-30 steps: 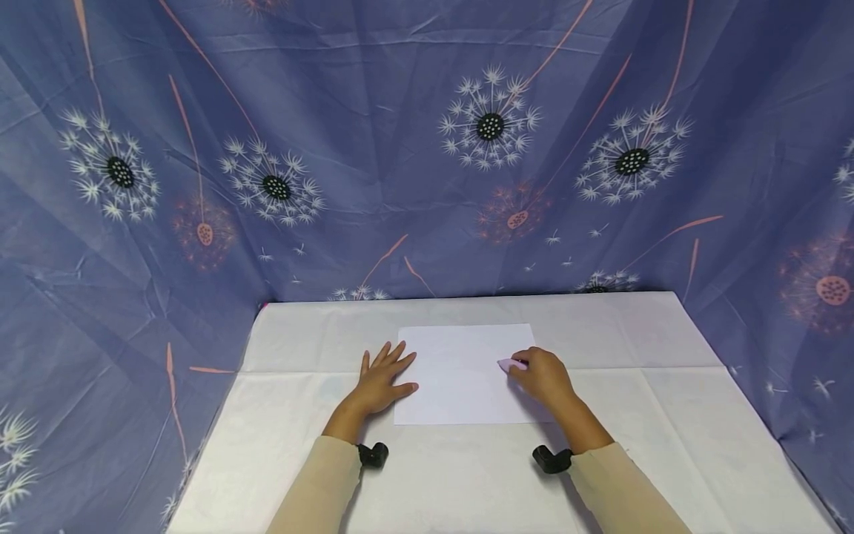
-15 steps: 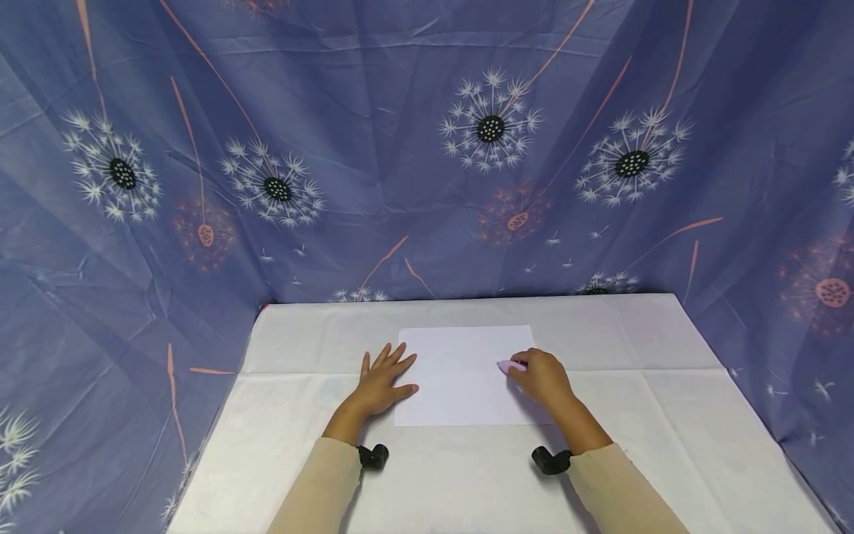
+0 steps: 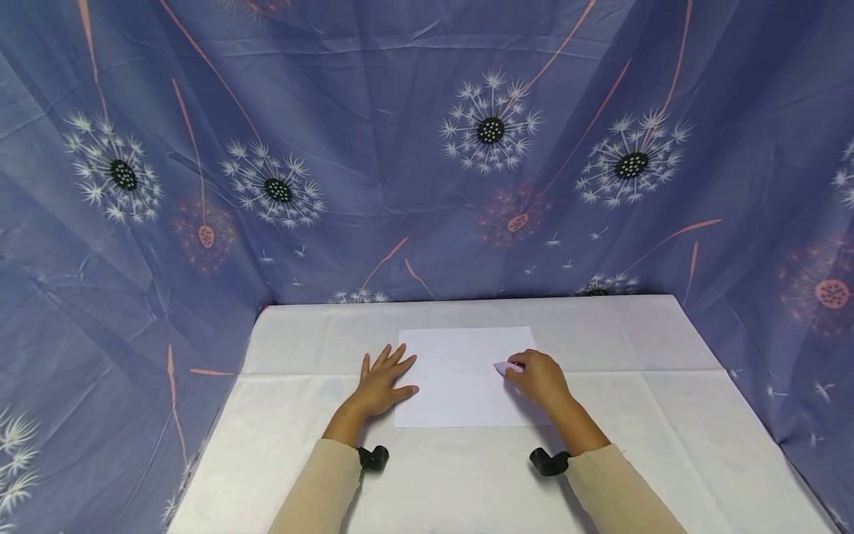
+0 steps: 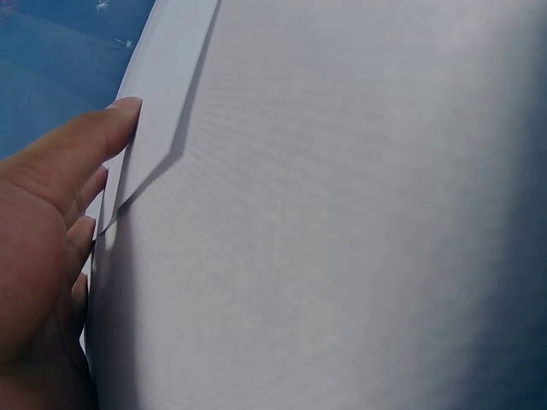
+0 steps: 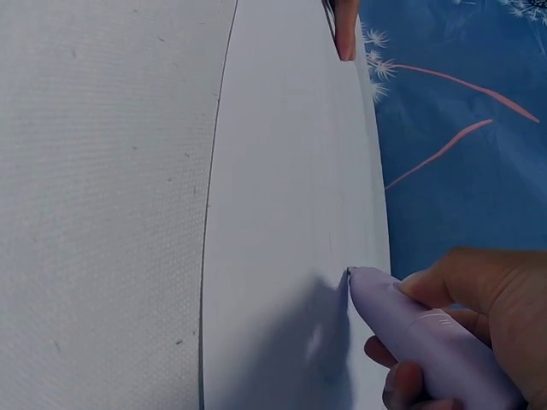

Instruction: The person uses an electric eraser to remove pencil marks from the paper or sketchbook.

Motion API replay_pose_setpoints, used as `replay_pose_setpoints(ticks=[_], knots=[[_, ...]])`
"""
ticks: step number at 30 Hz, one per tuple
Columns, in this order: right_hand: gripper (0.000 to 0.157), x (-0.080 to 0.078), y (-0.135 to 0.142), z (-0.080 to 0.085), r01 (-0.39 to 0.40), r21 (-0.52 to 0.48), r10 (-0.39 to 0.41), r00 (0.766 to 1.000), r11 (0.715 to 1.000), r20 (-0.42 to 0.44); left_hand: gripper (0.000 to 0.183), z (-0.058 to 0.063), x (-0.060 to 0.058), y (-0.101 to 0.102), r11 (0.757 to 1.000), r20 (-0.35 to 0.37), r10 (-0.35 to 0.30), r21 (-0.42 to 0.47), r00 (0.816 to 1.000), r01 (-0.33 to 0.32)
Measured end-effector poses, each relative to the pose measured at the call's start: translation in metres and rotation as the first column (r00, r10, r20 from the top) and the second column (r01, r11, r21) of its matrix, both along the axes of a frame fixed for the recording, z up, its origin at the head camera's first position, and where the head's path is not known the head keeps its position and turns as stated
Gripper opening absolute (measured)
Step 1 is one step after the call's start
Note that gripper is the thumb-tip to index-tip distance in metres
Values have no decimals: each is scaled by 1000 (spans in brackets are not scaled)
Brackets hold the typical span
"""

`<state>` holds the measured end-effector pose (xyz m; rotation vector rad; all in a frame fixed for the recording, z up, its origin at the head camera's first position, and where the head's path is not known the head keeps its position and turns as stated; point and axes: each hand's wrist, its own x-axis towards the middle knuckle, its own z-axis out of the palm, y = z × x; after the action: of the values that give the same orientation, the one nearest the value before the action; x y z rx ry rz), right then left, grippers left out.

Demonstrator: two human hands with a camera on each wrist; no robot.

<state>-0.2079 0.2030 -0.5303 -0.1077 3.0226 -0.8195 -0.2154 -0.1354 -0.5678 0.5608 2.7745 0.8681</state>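
Observation:
A plain white sheet of paper (image 3: 457, 382) lies on the white-covered table. My left hand (image 3: 376, 386) rests with spread fingers on the sheet's left edge. In the left wrist view its thumb (image 4: 120, 120) is over the paper (image 4: 167, 102), whose near corner stands slightly off the cloth and casts a shadow. My right hand (image 3: 542, 378) grips a lavender, rounded tool (image 3: 508, 368) over the right part of the sheet. Up close in the right wrist view, the tool (image 5: 427, 342) tapers to a small dark tip right at the paper; its kind does not show.
White cloth (image 3: 467, 482) with fold creases covers the table. Behind and at both sides hangs a blue curtain (image 3: 373, 148) printed with dandelions. Black wrist cameras (image 3: 373, 457) sit at both cuffs, low over the table.
My right hand has shifted slightly left with the lavender tool, its tip now a little farther in over the sheet. The left hand and the paper keep their places.

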Motion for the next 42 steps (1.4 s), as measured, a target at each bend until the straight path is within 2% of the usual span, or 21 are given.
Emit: replay_pose_setpoints(ticks=[42], knots=[[25,-2,-7,-3,0,-10,0,1000,1000,-7,67,-1,0,0,1000,0,2,29,1000,-2]])
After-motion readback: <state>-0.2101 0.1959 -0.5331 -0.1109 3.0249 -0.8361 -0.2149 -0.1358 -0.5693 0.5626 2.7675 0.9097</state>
